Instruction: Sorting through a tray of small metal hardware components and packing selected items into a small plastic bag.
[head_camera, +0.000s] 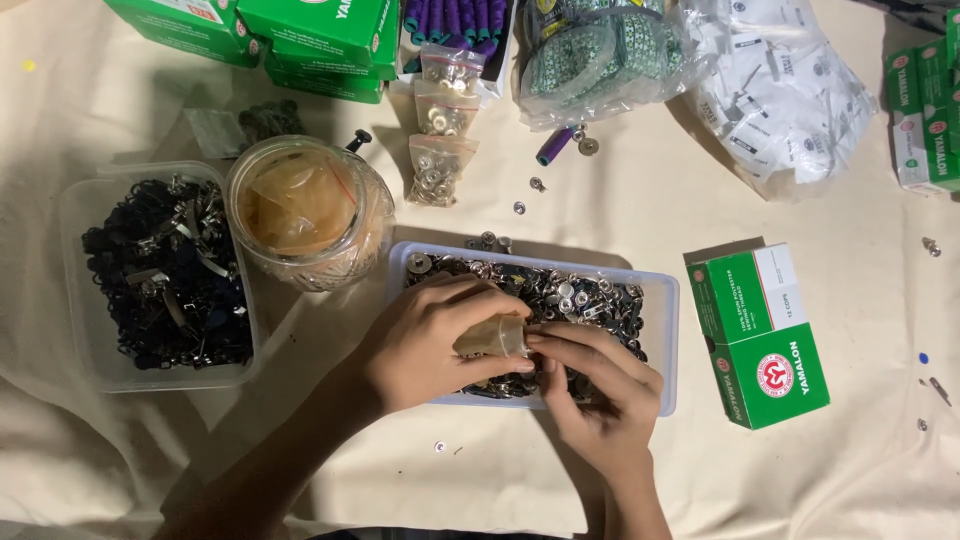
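Head view: our right hand (600, 405) and left hand (435, 345) close their fingers together on a small clear plastic bag (495, 337) over the clear tray (665, 300) of metal snaps; beyond stands a plastic jar (305, 215).

Two bare forearms — no sleeves

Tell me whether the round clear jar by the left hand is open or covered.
Covered. The round clear jar stands upright with a crinkled amber plastic sheet over its mouth; no rigid lid shows.
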